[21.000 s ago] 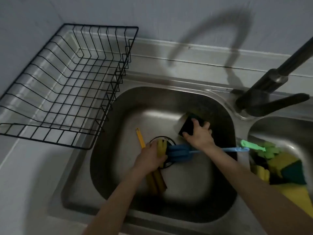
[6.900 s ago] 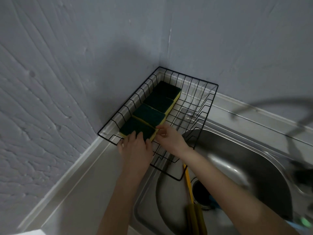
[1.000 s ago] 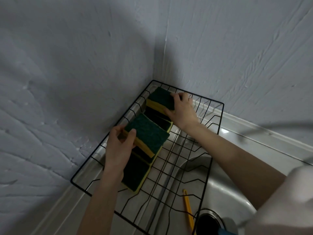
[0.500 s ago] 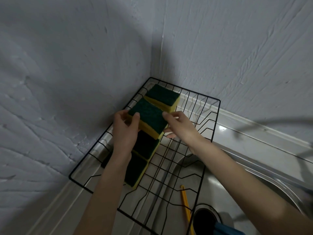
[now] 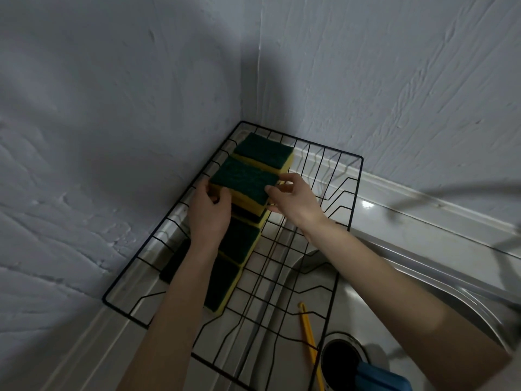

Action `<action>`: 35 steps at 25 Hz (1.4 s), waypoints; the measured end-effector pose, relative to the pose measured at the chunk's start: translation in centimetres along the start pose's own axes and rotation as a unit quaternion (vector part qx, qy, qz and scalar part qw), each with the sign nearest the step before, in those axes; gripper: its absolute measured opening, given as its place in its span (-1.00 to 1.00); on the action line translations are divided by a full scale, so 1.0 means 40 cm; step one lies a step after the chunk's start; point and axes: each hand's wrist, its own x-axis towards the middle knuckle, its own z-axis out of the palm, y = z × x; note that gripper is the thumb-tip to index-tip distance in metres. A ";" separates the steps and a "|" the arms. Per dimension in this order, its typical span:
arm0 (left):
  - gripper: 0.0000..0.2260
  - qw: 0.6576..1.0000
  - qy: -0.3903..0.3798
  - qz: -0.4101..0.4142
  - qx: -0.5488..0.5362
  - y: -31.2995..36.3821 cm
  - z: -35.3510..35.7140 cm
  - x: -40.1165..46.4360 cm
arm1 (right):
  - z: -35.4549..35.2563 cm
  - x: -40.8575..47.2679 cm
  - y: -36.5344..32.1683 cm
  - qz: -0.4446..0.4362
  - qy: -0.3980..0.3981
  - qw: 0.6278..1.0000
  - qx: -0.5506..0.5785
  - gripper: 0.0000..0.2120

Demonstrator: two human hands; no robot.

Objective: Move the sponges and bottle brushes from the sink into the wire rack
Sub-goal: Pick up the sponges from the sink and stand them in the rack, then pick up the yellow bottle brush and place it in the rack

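A black wire rack [image 5: 351, 193] sits in the wall corner beside the sink [image 5: 439, 280]. Several green-and-yellow sponges lie in a row along its left side. My left hand [image 5: 210, 213] and my right hand [image 5: 293, 201] both grip one sponge [image 5: 245, 179] by its ends, held on top of the row. Another stacked sponge [image 5: 263, 150] lies at the far end. In the sink lie a yellow bottle brush handle [image 5: 308, 334] and a blue brush head [image 5: 377, 378] near the drain.
Two grey walls meet right behind the rack. The sink drain [image 5: 342, 359] is at the lower right. A steel counter strip [image 5: 84, 345] runs along the left wall. The right half of the rack holds nothing.
The sponge held by both hands has moved a little toward the far end of the row, close to the stacked sponge at the back. The view has shifted slightly.
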 end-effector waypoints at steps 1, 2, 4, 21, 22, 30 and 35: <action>-0.67 1.000 -0.008 0.000 0.003 -0.001 0.000 -0.003 | -0.002 -0.002 0.003 -0.002 0.000 1.000 0.003 -0.59; -0.65 1.000 -0.018 -0.002 0.004 -0.003 -0.002 -0.006 | -0.005 -0.006 0.003 -0.005 -0.001 1.000 0.005 -0.60; -0.59 0.999 -0.041 -0.007 0.003 0.001 -0.005 -0.009 | -0.016 -0.016 -0.004 -0.008 0.000 1.000 0.005 -0.62; -0.79 0.970 -0.149 0.188 0.047 0.117 0.007 -0.327 | -0.256 -0.364 0.075 -0.040 0.134 0.990 0.006 -0.77; -0.79 0.966 -0.163 0.194 0.048 0.117 0.025 -0.352 | -0.265 -0.389 0.092 -0.031 0.130 0.991 0.023 -0.76; -0.77 0.933 -0.277 0.203 0.104 0.041 0.152 -0.551 | -0.328 -0.520 0.270 0.045 0.170 0.984 0.021 -0.86; -0.72 0.912 -0.344 0.087 0.204 -0.116 0.202 -0.581 | -0.332 -0.540 0.380 0.130 0.143 0.981 -0.028 -0.75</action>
